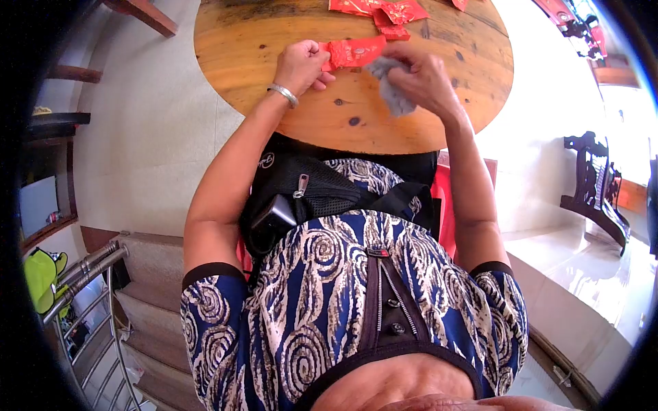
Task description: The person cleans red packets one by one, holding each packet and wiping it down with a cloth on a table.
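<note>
Over the wooden table, my left hand (pixel 300 67) is closed with thumb and finger on the left end of a shiny red packet (pixel 356 53). A silver bangle circles that wrist. My right hand (pixel 423 81) is closed around a crumpled grey cloth (pixel 396 92), which hangs below the fingers. Its fingertips are right at the packet's right end. Several more red packets (pixel 399 12) lie on the table beyond my hands, one of them at the far right edge.
The round wooden table (pixel 336 127) has its near edge against my lap. A black bag (pixel 315 188) with a power bank-like block (pixel 275 216) rests there. Metal railing (pixel 89 274) and steps (pixel 154 301) are at lower left, a dark carved chair (pixel 593 181) at right.
</note>
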Motion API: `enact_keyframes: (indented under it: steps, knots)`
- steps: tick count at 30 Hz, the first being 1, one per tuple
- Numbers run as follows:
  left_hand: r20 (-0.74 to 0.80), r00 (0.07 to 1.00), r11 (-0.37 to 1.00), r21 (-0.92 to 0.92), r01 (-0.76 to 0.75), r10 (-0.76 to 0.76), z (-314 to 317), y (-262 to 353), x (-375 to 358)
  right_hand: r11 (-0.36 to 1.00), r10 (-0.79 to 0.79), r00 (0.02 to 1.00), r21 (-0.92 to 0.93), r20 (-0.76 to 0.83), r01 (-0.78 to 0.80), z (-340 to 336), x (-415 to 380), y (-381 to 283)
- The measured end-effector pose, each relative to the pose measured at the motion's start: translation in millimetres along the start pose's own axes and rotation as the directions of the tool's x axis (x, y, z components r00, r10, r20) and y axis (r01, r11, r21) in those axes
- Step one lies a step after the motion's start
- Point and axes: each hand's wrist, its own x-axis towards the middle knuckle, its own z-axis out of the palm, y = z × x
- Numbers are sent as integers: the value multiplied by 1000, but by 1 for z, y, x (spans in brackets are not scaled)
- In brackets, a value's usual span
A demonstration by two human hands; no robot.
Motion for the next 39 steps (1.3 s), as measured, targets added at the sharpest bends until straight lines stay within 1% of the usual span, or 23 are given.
enact_keyframes:
  steps: [1, 2, 4, 5, 6, 8, 9, 10, 12, 14, 16, 17, 19, 23, 25, 26, 28, 30, 32, 34, 36, 38, 39]
  knots:
    - [2, 1000, 1000, 1, 2, -2, 1, 1, -2, 981, 102, 993, 173, -63, -90, -3, 0, -2]
    - [18, 1000, 999, -29, 17, -16, 3, 3, -4, 980, 107, 992, 174, -64, -95, -5, 0, -3]
    - [41, 999, 998, -55, 33, -31, 4, 3, -2, 990, 59, 972, 141, -228, -27, -8, 3, -2]
    - [39, 998, 996, -74, 48, -45, 3, 1, -1, 998, -2, 949, 53, -316, 19, -10, 3, 1]
    - [36, 998, 994, -93, 62, -59, 2, 0, -1, 998, -1, 948, 54, -318, 19, -14, 2, 2]
    - [24, 998, 996, -74, 53, -52, 1, -1, 0, 918, 233, 938, 376, -257, -125, -25, 0, 1]
    - [12, 999, 997, -57, 47, -47, 2, 1, -2, 893, 243, 950, 427, -194, -141, -33, -2, -6]
    - [16, 999, 997, -55, 47, -46, 4, 2, -4, 893, 246, 949, 428, -197, -142, -29, 0, -2]
    - [92, 994, 999, -6, 54, -53, 10, 5, -9, 958, 29, 939, 276, -344, 71, -11, 5, 8]
    - [107, 993, 999, 14, 46, -47, 16, 4, -11, 968, 27, 940, 243, -341, 61, 9, 6, -3]
    - [123, 991, 999, 35, 38, -42, 20, 5, -12, 962, -271, 918, -90, -290, 256, 32, 7, -3]
    - [125, 991, 999, 24, 38, -40, 21, 5, -12, 963, -268, 917, -94, -297, 251, 46, 7, 1]
    - [135, 990, 999, 14, 33, -35, 22, 6, -13, 919, -343, 904, -288, -256, 268, 67, 7, 7]
    - [103, 992, 997, 42, 65, -69, 23, 9, -15, 917, -335, 906, -308, -257, 252, 68, 6, 8]
    - [102, 991, 996, 41, 77, -81, 21, 7, -16, 937, -218, 932, -330, -290, 116, 69, 7, 16]
    - [101, 991, 996, 43, 84, -88, 21, 5, -14, 937, -221, 931, -329, -289, 120, 68, 8, 20]
    - [96, 991, 995, 43, 89, -93, 21, 5, -14, 937, -135, 962, -346, -238, 46, 59, 7, 25]
    - [86, 993, 997, 2, 78, -78, 21, 5, -15, 931, -163, 961, -358, -225, 74, 50, 4, 28]
    - [93, 992, 996, 27, 82, -85, 20, 3, -13, 919, -143, 966, -390, -215, 49, 43, 2, 32]
    - [98, 991, 995, 51, 85, -90, 19, 2, -12, 905, -100, 975, -425, -197, 7, 30, 2, 37]
    - [97, 991, 996, 25, 86, -88, 19, 1, -12, 865, 14, 987, -492, -163, -94, 16, 0, 41]
    - [102, 992, 997, 19, 73, -75, 17, -2, -10, 862, 15, 989, -500, -150, -89, 3, 0, 47]
    - [110, 992, 998, 17, 60, -61, 17, -2, -10, 847, 58, 982, -512, -181, -144, -2, 0, 49]
